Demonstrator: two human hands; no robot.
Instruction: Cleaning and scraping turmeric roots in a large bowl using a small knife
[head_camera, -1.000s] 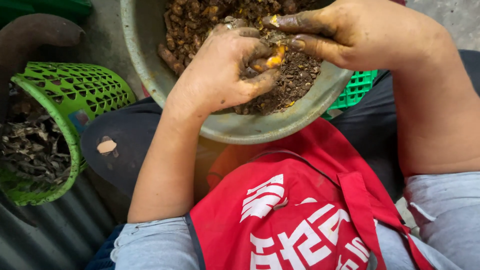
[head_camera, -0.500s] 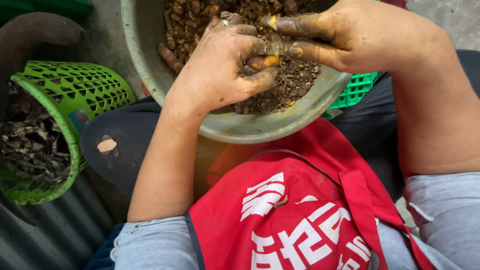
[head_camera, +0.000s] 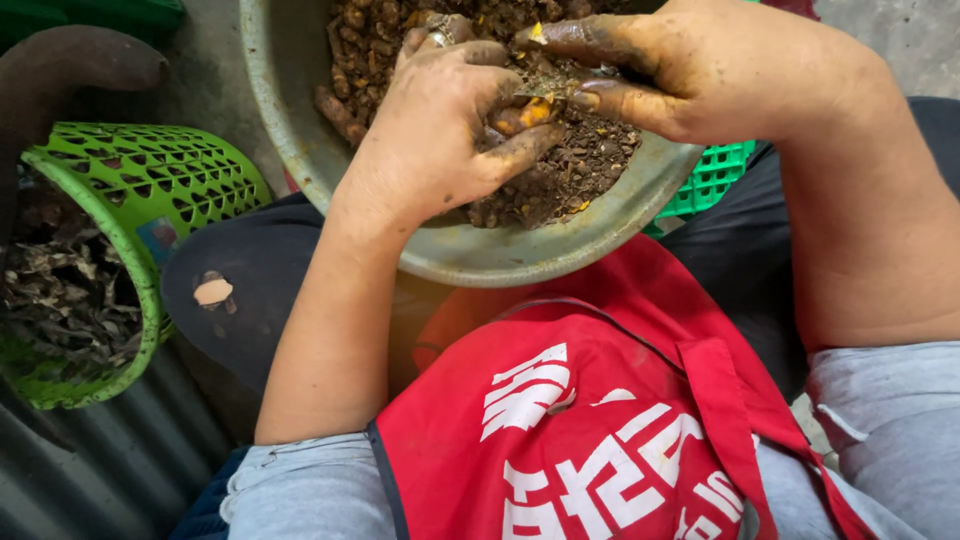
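A grey metal basin (head_camera: 520, 262) full of muddy brown roots (head_camera: 380, 40) rests on my lap. My left hand (head_camera: 440, 130) is curled over the basin and grips a small orange-fleshed root piece (head_camera: 522, 114) between thumb and fingers. My right hand (head_camera: 680, 70), stained with soil, pinches the top of the same piece with its dirty fingertips, and a yellow scrap clings to one fingertip (head_camera: 536, 32). Both hands meet above the heap of roots and peelings.
A green plastic basket (head_camera: 150, 190) with dark dried scraps inside stands at my left knee. Another green crate (head_camera: 712, 178) shows behind the basin on the right. A red apron (head_camera: 560, 420) covers my lap, and corrugated metal (head_camera: 90, 470) lies at the lower left.
My right fingers have closed down onto the orange piece held in my left hand. The piece has turned slightly between the fingers. The basin has stayed put.
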